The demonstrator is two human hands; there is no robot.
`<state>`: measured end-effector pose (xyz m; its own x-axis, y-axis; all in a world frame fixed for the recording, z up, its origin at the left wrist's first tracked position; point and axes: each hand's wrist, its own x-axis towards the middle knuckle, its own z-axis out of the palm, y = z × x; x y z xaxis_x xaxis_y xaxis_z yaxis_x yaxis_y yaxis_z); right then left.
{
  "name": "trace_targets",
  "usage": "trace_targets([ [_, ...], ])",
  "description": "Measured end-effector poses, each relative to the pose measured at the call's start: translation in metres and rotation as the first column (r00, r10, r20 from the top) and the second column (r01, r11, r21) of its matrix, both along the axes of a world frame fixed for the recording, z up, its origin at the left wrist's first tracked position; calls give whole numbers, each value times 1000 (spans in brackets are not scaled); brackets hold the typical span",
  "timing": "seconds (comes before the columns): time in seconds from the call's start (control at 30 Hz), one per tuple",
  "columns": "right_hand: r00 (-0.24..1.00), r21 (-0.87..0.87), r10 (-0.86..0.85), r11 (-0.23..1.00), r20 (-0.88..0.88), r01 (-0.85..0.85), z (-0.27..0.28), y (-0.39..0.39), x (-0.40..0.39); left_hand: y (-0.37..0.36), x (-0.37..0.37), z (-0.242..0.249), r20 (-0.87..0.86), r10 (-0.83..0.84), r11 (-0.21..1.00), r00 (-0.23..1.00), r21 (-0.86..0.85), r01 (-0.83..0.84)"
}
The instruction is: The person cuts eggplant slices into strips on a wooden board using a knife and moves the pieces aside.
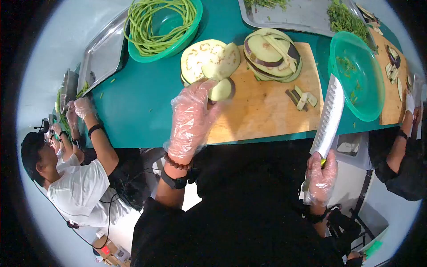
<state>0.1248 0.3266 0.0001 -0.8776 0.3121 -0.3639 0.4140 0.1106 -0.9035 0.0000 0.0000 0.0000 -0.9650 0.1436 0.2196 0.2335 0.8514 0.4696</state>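
Note:
My left hand (191, 115), in a clear plastic glove, has its fingers and thumb around a small eggplant slice (223, 90) at the left edge of the wooden cutting board (267, 115). Just beyond it lie wide, pale eggplant slices (200, 58) with brown seed marks. A stack of eggplant slices (271, 53) with dark purple skin stands on the far part of the board. Near the board's right side are several short eggplant strips (303, 98). My right hand (321, 178), also gloved, grips a kitchen knife (329, 115) by its yellow-green handle, blade pointing up and away, right of the board.
A green basin (195, 33) of long beans (147, 26) stands far left beside a metal tray (104, 53). Another green basin (362, 100) with leafy bits is at right. A tray of greens (293, 22) lies behind. Co-workers (80, 187) work on both sides.

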Motion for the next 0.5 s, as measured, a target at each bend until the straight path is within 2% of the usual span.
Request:
trace_targets([
  [0.1, 1000, -17, -17, 1000, -10, 16, 2, -2, -2, 13, 5, 7, 50, 60, 994, 997, 88, -64],
  [0.27, 998, 19, 29, 999, 59, -30, 4, -2, -1, 23, 20, 23, 379, 240, 913, 894, 226, -341],
  [0.3, 997, 57, 46, 997, 58, -49, 3, -2, -2, 22, 25, 14, 392, 209, 818, 896, 432, -380],
  [0.37, 995, 139, 79, 986, 60, -87, 3, -4, -4, 21, 39, -15, 397, 143, 498, 907, 763, -412],
  [0.47, 995, 89, 94, 991, 34, -96, 3, -5, -5, 49, 48, 6, 590, 25, 383, 807, 740, -553],
  [0.5, 993, 101, 108, 989, 43, -112, 7, -7, -5, 51, 50, 15, 610, 1, 528, 792, 672, -518],
])
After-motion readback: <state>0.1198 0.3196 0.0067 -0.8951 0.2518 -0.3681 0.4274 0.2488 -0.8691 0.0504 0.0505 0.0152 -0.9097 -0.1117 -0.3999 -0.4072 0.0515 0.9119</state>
